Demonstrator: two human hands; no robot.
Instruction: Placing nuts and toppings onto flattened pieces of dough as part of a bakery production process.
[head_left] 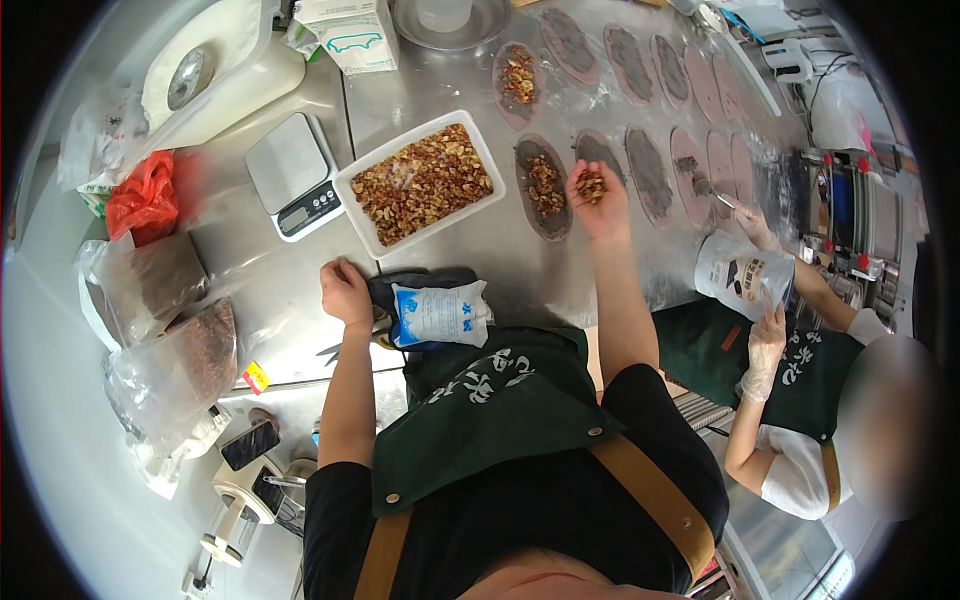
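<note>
My right hand (603,205) is cupped around a small heap of chopped nuts and dried fruit (591,185). It hovers over an oval of pink dough (586,147) coated with dark grey powder. Just left of it lies another oval of dough (539,222) with the nut mix strewn along its middle. My left hand (345,291) rests in a loose fist at the table's near side; nothing shows in it. Close above that hand sits a white tray (358,222) full of nut mix (425,180). A white and blue packet (440,314) lies near my apron.
Several more powdered dough ovals (630,65) stretch rightward. At right, a co-worker's gloved hands hold a spoon (722,200) and a pouch (740,275). A digital scale (290,170), white carton (350,35), large tub (265,80) and plastic bags (160,370) stand left.
</note>
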